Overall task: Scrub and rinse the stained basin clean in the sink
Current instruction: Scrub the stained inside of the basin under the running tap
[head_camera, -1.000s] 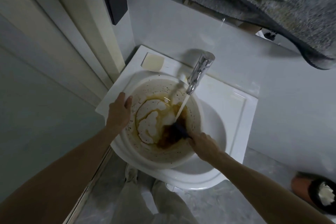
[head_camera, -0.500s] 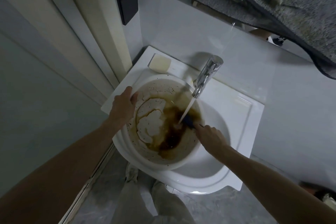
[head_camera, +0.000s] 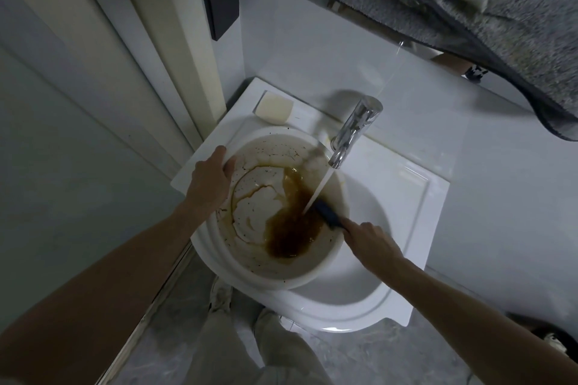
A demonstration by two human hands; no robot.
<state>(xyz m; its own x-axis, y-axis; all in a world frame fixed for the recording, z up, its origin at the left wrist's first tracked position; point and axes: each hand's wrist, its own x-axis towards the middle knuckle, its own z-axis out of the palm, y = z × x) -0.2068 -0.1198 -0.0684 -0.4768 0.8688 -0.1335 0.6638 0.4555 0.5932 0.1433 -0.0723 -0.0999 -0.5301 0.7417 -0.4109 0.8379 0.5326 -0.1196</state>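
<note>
A white round basin sits tilted in the white sink, its inside streaked with brown stains and specks. Dark brown water pools on its lower right side. My left hand grips the basin's upper left rim. My right hand holds a dark blue brush whose head lies in the brown water at the basin's right wall. A stream of water falls from the chrome faucet onto the brush head.
A pale bar of soap lies on the sink's back left corner. A grey towel hangs over the mirror above. A door frame stands close on the left. My legs and shoes are below the sink on a grey floor.
The brush has moved up and to the right inside the basin, under the water stream. The brown pool has spread wider. My left hand keeps its grip on the rim.
</note>
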